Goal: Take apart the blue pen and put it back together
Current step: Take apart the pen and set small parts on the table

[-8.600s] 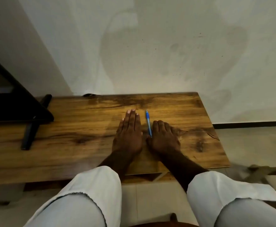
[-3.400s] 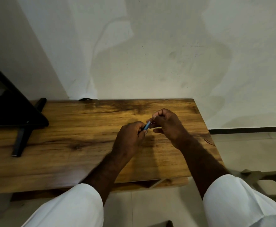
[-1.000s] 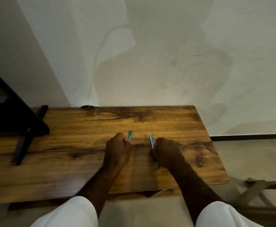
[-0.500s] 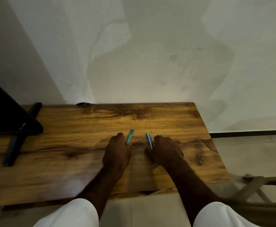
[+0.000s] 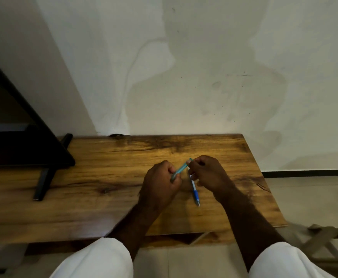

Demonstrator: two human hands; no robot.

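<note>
While a seated person's two hands meet above a brown, grain-streaked wooden table [image 5: 104,177], the blue pen sits in two pieces between them. The left hand [image 5: 160,185] is curled into a loose fist around the lower end of a translucent teal-blue plastic pen barrel [image 5: 179,169], which slants up and to the right. The right hand [image 5: 208,173] pinches the barrel's upper end between thumb and fingertips, with the other fingers folded in beneath.

Just below the right hand is a slim white pen section with a dark blue grip and metal tip [image 5: 195,192]. Its tip points toward the person and its upper end is hidden behind the right hand. It appears to lie on the tabletop, though contact with the fingers cannot be ruled out.

Both forearms come out of white fabric sleeves [image 5: 96,259] at the bottom edge of the view. A black angular stand with a flat foot [image 5: 43,177] occupies the table's left end, against a stained white plaster wall [image 5: 204,77]. A pale wooden cross-braced frame [image 5: 324,243] stands on the tiled floor to the right.
</note>
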